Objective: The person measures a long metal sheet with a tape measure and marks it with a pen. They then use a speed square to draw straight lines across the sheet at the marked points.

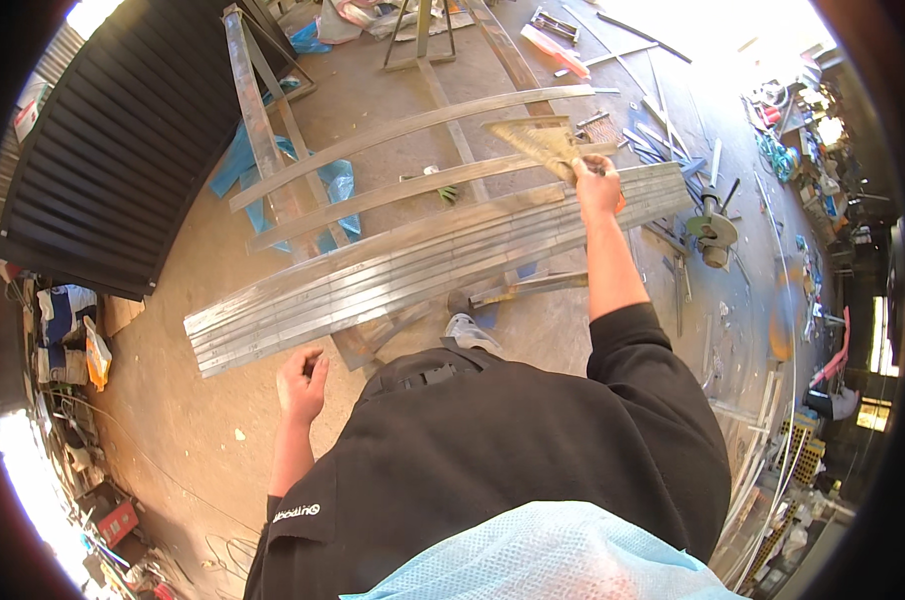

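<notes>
My right hand [598, 187] reaches out over the far right part of a row of metal bars and grips a tan, worn triangular plate [538, 145] by its near corner. Something orange shows beside that palm, too little to name. The shiny bars [373, 290] lie side by side, slanting up from left to right. Off their near left end hangs my left hand [303, 382], its fingers loosely bent and the thumb apart, with nothing visible in it. Two separate flat bars [403, 128] lie beyond the row, across longer rails.
Steel rails [258, 130] run away from me under the bars. Blue plastic sheeting [338, 195] and a green glove [447, 192] lie beyond. To the right stands a green round-bodied tool [713, 232] near scattered metal offcuts [658, 145]. A black corrugated panel [113, 130] rises at left.
</notes>
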`<state>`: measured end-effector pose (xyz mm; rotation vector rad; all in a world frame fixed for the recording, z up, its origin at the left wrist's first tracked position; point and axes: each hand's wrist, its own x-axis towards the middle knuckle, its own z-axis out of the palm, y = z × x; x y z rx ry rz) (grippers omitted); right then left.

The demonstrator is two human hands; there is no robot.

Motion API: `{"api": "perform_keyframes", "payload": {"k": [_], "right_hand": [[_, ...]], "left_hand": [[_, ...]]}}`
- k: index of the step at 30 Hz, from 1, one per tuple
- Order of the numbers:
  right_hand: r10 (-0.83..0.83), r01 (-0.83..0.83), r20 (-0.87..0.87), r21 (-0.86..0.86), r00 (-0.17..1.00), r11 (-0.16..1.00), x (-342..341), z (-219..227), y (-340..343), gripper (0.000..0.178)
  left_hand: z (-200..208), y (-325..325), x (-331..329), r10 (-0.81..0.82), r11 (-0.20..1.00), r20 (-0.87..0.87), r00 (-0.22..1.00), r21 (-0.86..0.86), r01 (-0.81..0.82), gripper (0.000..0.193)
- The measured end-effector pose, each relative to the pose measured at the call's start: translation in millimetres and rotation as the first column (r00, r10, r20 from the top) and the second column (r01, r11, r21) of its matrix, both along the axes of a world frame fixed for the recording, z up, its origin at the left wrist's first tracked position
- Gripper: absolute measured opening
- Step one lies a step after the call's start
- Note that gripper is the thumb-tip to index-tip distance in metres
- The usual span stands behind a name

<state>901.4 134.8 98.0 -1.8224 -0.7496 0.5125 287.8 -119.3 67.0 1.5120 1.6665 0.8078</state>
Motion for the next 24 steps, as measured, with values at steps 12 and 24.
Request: {"api": "perform_keyframes", "payload": {"k": [12, 24], "right_hand": [[0.033, 0.11, 0.381, -0.349, 0.924, 0.931, 105, -70, 196, 0.059], [0.372, -0.068, 0.428, -0.576, 0.823, 0.814, 143, -108, 216, 0.056]], "left_hand": [[28, -50, 109, 0.056, 0.988, -0.138, 0.989, -0.133, -0.074, 0.025], [46, -67, 126, 0.155, 0.944, -0.302, 0.941, -0.235, -0.231, 0.025]]}}
